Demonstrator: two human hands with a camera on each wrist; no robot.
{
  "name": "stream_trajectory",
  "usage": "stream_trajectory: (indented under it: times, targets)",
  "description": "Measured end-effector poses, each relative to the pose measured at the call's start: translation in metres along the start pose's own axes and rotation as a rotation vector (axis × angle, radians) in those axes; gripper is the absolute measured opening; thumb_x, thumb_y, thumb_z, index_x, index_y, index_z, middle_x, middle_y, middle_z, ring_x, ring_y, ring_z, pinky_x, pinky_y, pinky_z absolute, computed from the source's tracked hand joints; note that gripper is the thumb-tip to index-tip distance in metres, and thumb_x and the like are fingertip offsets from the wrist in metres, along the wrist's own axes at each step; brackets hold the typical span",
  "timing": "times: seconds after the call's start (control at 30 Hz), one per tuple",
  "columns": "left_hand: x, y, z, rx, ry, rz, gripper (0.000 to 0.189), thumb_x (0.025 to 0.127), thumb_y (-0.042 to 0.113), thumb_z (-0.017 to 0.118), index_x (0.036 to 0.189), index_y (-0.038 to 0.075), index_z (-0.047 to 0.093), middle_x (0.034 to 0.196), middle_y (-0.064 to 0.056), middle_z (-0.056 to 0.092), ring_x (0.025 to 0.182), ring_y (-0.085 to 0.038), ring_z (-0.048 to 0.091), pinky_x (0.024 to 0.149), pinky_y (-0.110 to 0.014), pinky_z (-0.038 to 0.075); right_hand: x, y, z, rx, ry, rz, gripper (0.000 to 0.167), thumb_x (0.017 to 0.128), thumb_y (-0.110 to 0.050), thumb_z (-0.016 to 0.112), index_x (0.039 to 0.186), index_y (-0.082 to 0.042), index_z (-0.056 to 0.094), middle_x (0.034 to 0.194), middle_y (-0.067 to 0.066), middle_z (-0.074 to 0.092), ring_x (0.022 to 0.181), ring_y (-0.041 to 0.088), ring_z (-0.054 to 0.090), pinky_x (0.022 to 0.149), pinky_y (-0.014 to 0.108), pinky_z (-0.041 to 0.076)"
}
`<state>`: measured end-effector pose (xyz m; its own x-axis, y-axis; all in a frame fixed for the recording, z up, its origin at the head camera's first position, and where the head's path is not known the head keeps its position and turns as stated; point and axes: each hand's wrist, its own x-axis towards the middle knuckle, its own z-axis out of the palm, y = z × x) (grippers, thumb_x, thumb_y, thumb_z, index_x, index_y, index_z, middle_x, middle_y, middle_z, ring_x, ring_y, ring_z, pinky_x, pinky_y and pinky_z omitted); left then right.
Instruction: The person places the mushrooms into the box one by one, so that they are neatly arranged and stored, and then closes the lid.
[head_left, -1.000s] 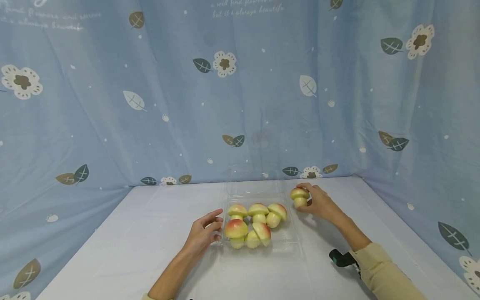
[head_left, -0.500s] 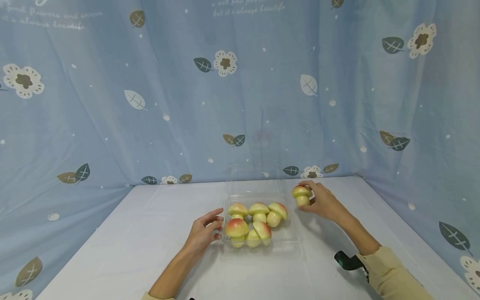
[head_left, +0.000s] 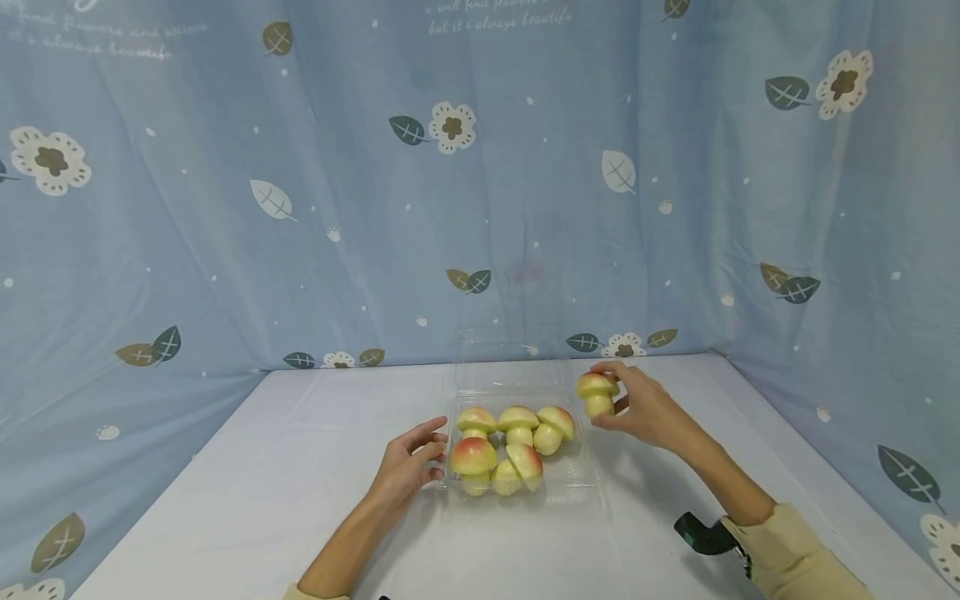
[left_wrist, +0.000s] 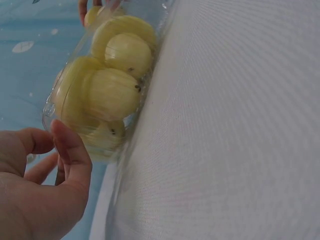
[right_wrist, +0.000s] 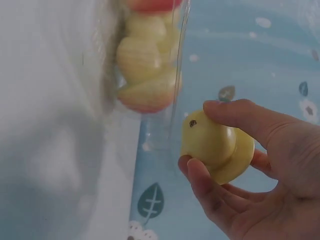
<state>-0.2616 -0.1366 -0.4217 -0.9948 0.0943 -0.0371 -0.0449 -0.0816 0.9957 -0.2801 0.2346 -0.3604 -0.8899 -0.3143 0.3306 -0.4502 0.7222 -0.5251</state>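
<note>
My right hand (head_left: 648, 407) pinches a mushroom-shaped piece (head_left: 597, 395) between thumb and fingers. It has a yellow-green cap blushed red and a pale stem, and is held upright just right of a clear plastic box (head_left: 577, 475). Close up in the right wrist view, a small dark mark shows on the stem end of the held mushroom (right_wrist: 212, 140). Several similar mushrooms (head_left: 517, 421) lie inside the box in two rows. At the box's left side, my left hand (head_left: 405, 467) has its relaxed fingers at the wall; the left wrist view shows its fingertips right at the rim.
The box's clear lid (head_left: 513, 358) stands open at the back. A white cloth covers the table (head_left: 300, 467). Blue curtain (head_left: 360, 208) with leaves and flowers closes in the back and sides. A black device (head_left: 705, 533) sits at the right sleeve.
My right hand, with the mushroom in it, rose slightly and shifted right, then came back a little left toward the box. My left hand and the boxed mushrooms look unchanged.
</note>
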Motion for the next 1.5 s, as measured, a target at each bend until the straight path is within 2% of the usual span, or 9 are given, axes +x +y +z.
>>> stream_trajectory:
  times: [0.47,0.7,0.93,1.07,1.3,1.5]
  targets:
    - [0.001,0.000,0.000,0.003,0.003,0.001,0.047,0.093,0.003,0.058,0.140,0.003,0.052,0.108,-0.005,0.055,0.082,-0.013,0.053,0.057,-0.020,0.049,-0.007,-0.018,0.006,0.084,-0.074,-0.055,0.070,0.078,-0.014,0.082,0.137,-0.012,0.045,0.127,0.013,0.055,0.097,0.021,0.063,0.074,0.028,0.061]
    - [0.001,0.000,0.001,-0.002,0.005,0.000,0.048,0.093,0.002,0.059,0.140,0.003,0.051,0.107,-0.004,0.055,0.082,-0.013,0.053,0.057,-0.020,0.049,-0.012,-0.024,0.005,0.051,-0.119,-0.056,0.072,0.081,-0.019,0.080,0.144,-0.014,0.045,0.124,0.015,0.054,0.085,0.013,0.065,0.071,0.020,0.056]
    - [0.001,-0.001,0.001,0.001,0.011,-0.004,0.049,0.092,0.003,0.059,0.140,0.003,0.051,0.107,-0.004,0.056,0.082,-0.013,0.053,0.057,-0.020,0.050,-0.016,-0.032,0.010,0.061,-0.126,-0.085,0.070,0.079,-0.017,0.081,0.141,-0.015,0.048,0.129,0.012,0.055,0.093,0.019,0.064,0.073,0.023,0.059]
    - [0.001,-0.001,0.001,0.000,0.010,-0.002,0.049,0.092,0.003,0.059,0.140,0.003,0.051,0.107,-0.004,0.056,0.082,-0.013,0.053,0.057,-0.019,0.050,-0.018,-0.037,0.013,0.054,-0.141,-0.079,0.070,0.079,-0.018,0.081,0.140,-0.017,0.048,0.126,0.009,0.056,0.091,0.017,0.064,0.071,0.020,0.056]
    - [0.000,-0.002,0.001,0.002,0.018,-0.008,0.048,0.092,0.003,0.060,0.139,0.004,0.053,0.107,-0.004,0.056,0.082,-0.014,0.053,0.057,-0.020,0.050,-0.021,-0.046,0.020,0.067,-0.191,-0.069,0.070,0.078,-0.020,0.082,0.139,-0.019,0.048,0.124,0.007,0.056,0.089,0.013,0.063,0.072,0.026,0.057]
    - [0.000,-0.001,0.001,0.004,0.014,-0.006,0.048,0.092,0.003,0.060,0.140,0.004,0.052,0.107,-0.005,0.055,0.083,-0.014,0.054,0.058,-0.020,0.050,-0.021,-0.051,0.024,0.065,-0.237,-0.079,0.068,0.078,-0.020,0.082,0.137,-0.018,0.050,0.121,0.007,0.057,0.086,0.014,0.064,0.069,0.022,0.055]
